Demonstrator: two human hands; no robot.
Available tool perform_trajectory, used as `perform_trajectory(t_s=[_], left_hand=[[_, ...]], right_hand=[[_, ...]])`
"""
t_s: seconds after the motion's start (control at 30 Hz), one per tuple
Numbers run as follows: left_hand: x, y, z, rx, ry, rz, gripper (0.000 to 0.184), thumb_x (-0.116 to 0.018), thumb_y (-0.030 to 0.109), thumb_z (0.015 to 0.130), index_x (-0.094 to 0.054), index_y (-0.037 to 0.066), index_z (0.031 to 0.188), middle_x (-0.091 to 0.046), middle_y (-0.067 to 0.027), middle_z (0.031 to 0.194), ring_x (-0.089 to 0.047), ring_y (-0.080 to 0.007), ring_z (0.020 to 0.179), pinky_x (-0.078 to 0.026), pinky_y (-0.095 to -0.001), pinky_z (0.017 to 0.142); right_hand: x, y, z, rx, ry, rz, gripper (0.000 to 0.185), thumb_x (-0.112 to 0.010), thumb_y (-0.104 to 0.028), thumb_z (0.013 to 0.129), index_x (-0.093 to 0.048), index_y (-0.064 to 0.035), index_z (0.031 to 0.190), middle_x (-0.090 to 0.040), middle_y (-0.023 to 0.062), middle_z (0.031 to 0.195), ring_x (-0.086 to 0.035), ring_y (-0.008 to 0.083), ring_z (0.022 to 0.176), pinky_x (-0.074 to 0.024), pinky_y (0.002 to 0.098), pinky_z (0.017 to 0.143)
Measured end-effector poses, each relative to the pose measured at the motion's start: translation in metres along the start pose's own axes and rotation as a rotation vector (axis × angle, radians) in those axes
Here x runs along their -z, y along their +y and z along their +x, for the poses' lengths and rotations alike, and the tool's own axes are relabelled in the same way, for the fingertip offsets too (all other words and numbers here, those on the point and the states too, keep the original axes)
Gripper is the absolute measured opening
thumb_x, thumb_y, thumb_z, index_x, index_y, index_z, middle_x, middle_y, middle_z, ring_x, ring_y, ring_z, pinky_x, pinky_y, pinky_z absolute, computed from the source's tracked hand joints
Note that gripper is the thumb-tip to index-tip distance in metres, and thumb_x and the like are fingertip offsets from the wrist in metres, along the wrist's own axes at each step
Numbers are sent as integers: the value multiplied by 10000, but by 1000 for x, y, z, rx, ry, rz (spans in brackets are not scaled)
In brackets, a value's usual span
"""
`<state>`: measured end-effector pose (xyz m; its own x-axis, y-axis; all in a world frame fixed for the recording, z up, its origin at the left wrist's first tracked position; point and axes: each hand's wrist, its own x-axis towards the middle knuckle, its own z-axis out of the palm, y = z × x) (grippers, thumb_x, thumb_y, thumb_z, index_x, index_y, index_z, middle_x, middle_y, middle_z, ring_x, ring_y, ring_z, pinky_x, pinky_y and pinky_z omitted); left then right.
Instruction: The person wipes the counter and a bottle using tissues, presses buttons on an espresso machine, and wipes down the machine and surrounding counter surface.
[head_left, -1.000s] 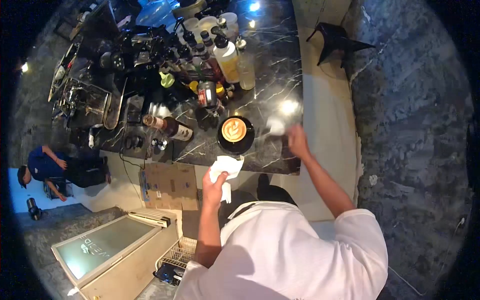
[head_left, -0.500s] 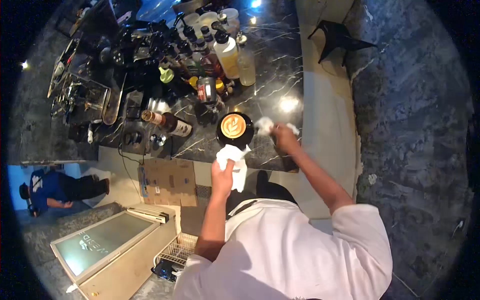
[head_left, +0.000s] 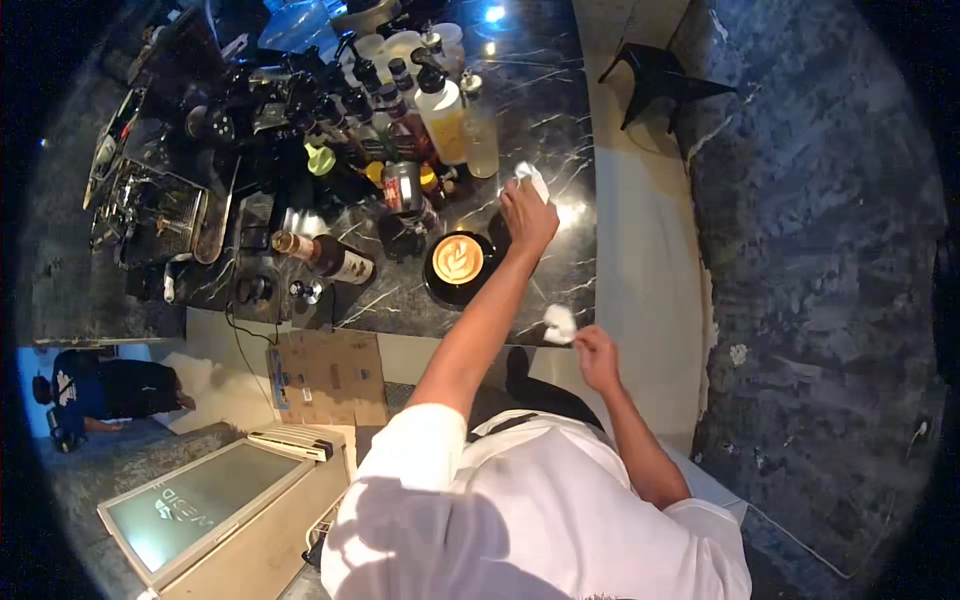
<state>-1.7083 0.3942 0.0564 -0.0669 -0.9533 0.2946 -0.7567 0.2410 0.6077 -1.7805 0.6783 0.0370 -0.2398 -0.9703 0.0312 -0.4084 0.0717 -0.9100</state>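
Note:
My left hand (head_left: 530, 220) reaches over the dark marbled counter (head_left: 400, 315), its fingers closed on a crumpled white cloth (head_left: 533, 180) pressed to the surface. Just left of that forearm, a latte (head_left: 458, 260) with leaf-shaped foam art sits in a black cup on a black saucer (head_left: 440, 291). By the counter's front right edge, my right hand (head_left: 600, 360) pinches a second white piece (head_left: 559, 324), cloth or tissue, blurred by motion.
Several bottles, including a pump bottle of yellow liquid (head_left: 440, 115), crowd the counter's back. A brown bottle (head_left: 345, 263) lies to the left, near a metal tamper (head_left: 308, 291). A display fridge (head_left: 200, 510) stands lower left; a person (head_left: 110, 388) is further off.
My left hand has swung forward past the cup, taking its white cloth onto the counter right of it. My right hand has drawn back toward my body with its white piece.

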Motion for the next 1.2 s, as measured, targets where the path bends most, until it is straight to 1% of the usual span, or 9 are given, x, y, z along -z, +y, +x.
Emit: perform_trajectory(t_s=[0.07, 0.23, 0.3, 0.43, 0.53, 0.63, 0.77, 0.87, 1.2], left_hand=[[3, -6, -1, 41, 51, 160, 479, -606, 154, 852, -494, -43, 1274, -523, -269, 1187, -544, -447, 975, -464, -463, 913], [75, -5, -29, -1, 69, -139, 490, -630, 120, 821, -532, -38, 1275, -526, -244, 1209, -546, -411, 1086, -466, -444, 952], [145, -3, -61, -119, 128, -417, 376, -623, 64, 802, -603, -15, 1169, -569, -182, 1114, -585, -364, 961, -500, -397, 849], [231, -68, -122, 46, 307, -385, 253, -588, 27, 844, -599, 16, 1096, -550, -65, 941, -510, -139, 732, -456, -255, 661], [279, -150, -122, 324, 454, -377, 346, -596, 46, 860, -518, 33, 1196, -520, -73, 987, -484, -142, 795, -446, -261, 695], [316, -211, -92, 315, 538, -370, 457, -648, 65, 808, -535, 29, 1249, -551, -94, 1075, -514, -195, 854, -449, -301, 727], [364, -219, -44, 29, 237, -156, 574, -716, 130, 795, -527, 42, 1331, -556, -128, 1208, -566, -285, 1057, -472, -349, 905], [364, -236, -17, -101, 97, -314, 487, -703, 106, 805, -587, 38, 1272, -558, -124, 1250, -569, -286, 1093, -465, -366, 947], [391, -275, 39, -243, -414, -688, 293, -631, -29, 828, -648, -16, 1120, -570, -92, 1243, -591, -233, 1037, -493, -310, 894]], right_hand=[[2, -11, 11, -53, 175, -56, 160, -608, 30, 840, -709, 7, 962, -613, 98, 915, -569, 238, 746, -477, 327, 671], [-28, -9, 53, 10, 279, -150, 147, -616, 22, 844, -705, 0, 960, -599, 101, 910, -570, 257, 761, -476, 346, 694], [-45, 0, 51, 68, 220, -272, 205, -595, 41, 836, -709, -10, 999, -588, 100, 916, -559, 248, 734, -472, 345, 689], [-63, -4, 35, 69, 33, -395, 269, -569, 60, 813, -722, -25, 1017, -583, 97, 899, -546, 247, 711, -464, 342, 695], [-50, 4, 4, 60, -300, -329, 193, -609, 51, 782, -716, -2, 934, -601, 96, 841, -570, 263, 730, -464, 336, 671], [-53, -42, -12, -106, -336, -173, 145, -621, 42, 793, -713, 5, 898, -617, 72, 839, -563, 218, 727, -453, 301, 663], [-100, -112, 7, -210, -130, 200, 199, -632, 10, 864, -696, -8, 1051, -636, 29, 867, -540, 134, 751, -457, 263, 705], [-174, -195, 49, -424, 28, 404, 252, -631, -22, 882, -672, 12, 1128, -688, 54, 974, -588, 141, 815, -482, 262, 754], [-375, -286, 126, -139, 377, 453, 231, -639, -58, 887, -674, 63, 1080, -659, 117, 969, -592, 196, 766, -499, 288, 724]])
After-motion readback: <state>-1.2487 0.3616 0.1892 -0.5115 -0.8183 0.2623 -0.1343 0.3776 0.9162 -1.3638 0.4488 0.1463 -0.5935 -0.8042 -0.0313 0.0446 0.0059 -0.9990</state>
